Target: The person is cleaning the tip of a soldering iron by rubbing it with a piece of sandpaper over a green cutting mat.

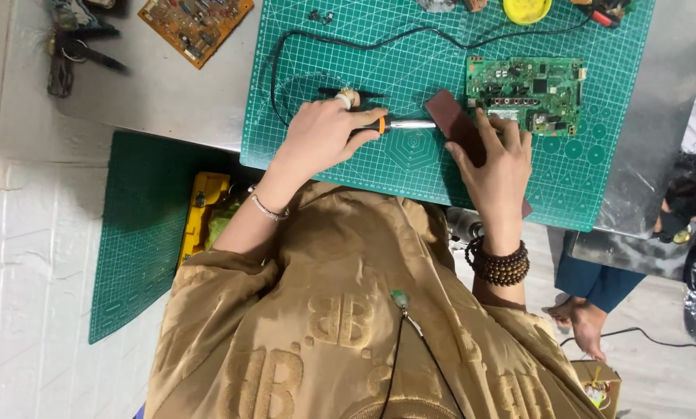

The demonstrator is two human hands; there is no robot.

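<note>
circuit boards: two, one green (525,95), one orange (195,21). cutting mats: two (410,155) (142,225). soldering irons: one (398,124). yellow round tins: one (527,9).

A grey metal table (169,101) stands over a pale tiled floor (38,295). A second green mat (138,233) hangs beside it in soft, even light.
</note>
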